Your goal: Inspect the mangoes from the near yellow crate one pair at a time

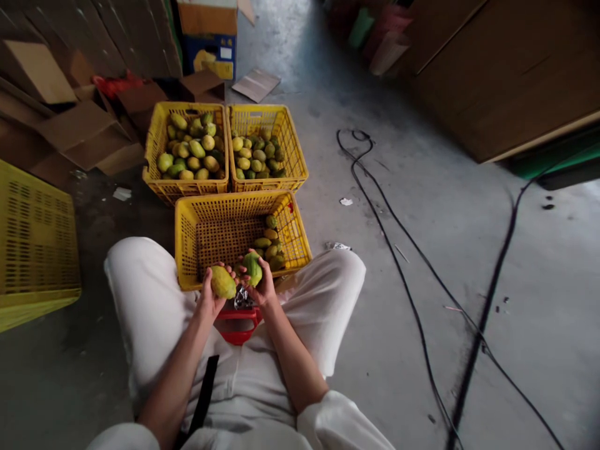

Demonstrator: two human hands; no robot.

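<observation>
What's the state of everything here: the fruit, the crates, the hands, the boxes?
Left hand: shut on a yellowish fruit.
Right hand: shut on a greenish fruit.
Near crate: upright, mostly bare, some fruit in its right corner.
Far left crate: upright, heaped with fruit.
Far right crate: upright, partly filled.
Side crate: tipped on its side.
Cardboard box: open, flaps up.
Cables: loose on the floor.

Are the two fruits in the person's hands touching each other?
Apart. The head view shows the yellow fruit in the left hand and the green fruit in the right hand, with fingers and a clear gap between them.
</observation>
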